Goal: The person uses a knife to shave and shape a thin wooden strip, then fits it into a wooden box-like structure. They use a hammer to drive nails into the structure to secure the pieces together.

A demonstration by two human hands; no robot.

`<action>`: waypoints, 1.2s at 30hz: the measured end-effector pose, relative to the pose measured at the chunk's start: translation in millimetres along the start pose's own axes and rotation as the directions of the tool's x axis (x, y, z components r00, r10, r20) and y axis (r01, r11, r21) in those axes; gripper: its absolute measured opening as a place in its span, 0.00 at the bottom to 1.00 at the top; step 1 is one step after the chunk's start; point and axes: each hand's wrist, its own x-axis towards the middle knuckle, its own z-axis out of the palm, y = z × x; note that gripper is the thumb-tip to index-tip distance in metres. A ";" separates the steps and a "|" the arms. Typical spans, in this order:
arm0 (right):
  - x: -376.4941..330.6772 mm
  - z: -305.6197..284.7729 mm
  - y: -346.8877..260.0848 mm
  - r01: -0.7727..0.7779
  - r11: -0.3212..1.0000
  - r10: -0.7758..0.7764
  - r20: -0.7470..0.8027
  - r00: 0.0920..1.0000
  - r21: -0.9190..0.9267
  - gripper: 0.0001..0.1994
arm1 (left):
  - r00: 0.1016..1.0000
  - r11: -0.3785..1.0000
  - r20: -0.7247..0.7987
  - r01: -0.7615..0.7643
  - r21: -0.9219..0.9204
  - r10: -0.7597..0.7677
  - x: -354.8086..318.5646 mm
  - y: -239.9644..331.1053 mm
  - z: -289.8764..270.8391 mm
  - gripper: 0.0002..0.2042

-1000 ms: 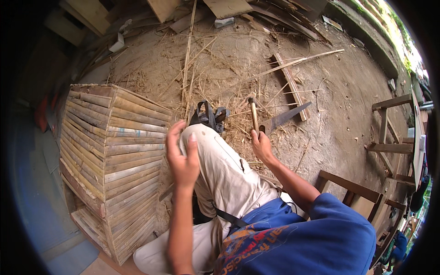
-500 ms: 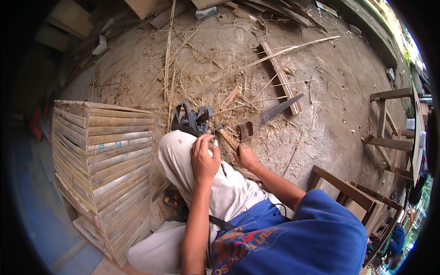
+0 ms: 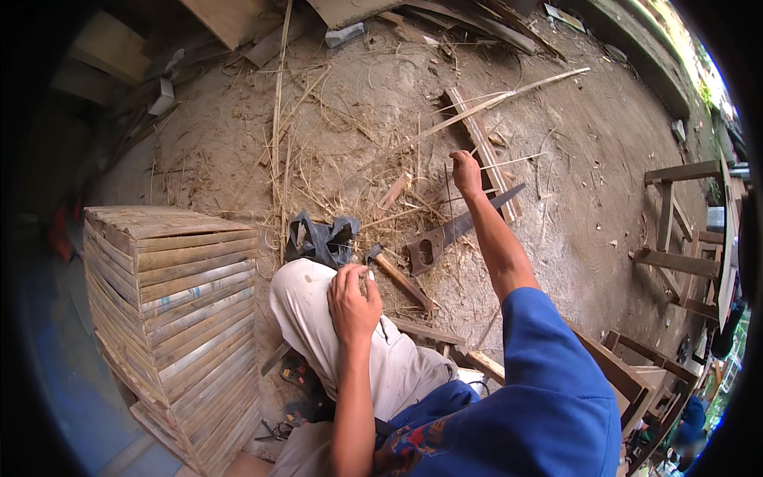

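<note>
My left hand rests on the raised knee of my light trousers, its fingers curled towards the thumb. A small pale bit shows by the thumb tip, too small to name. Farther out, my right hand is stretched over the ground beside a wooden beam and thin strips, fingers curled together; what they pinch, if anything, cannot be made out. A hammer with a wooden handle lies just right of the knee. Between it and my right hand is a handsaw.
At left stands a box-shaped frame of bamboo slats. A black plastic bag lies beyond my knee. Long strips and shavings litter the dirt floor. Wooden frames stand at right; boards lie at the far edge.
My right hand has let go of the hammer, now on the ground, and reached forward and right to the strips by the beam. My left hand stays on the knee. The view has shifted slightly.
</note>
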 end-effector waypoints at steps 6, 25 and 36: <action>3.7 8.1 25.5 0.046 0.961 0.023 0.245 0.969 -0.274 0.07 | 1.000 1.000 -0.023 0.016 -0.007 -0.016 -1.1 -0.8 -4.1 0.10; -0.5 12.0 18.7 0.147 0.896 -0.059 0.217 0.974 -0.419 0.08 | 1.000 1.000 0.015 -0.023 -0.011 0.023 2.2 8.7 7.8 0.09; -107.4 -65.7 -109.8 -0.104 0.965 0.127 -0.083 0.988 0.239 0.10 | 0.999 1.000 0.039 -0.025 -0.003 0.026 0.6 8.4 4.2 0.09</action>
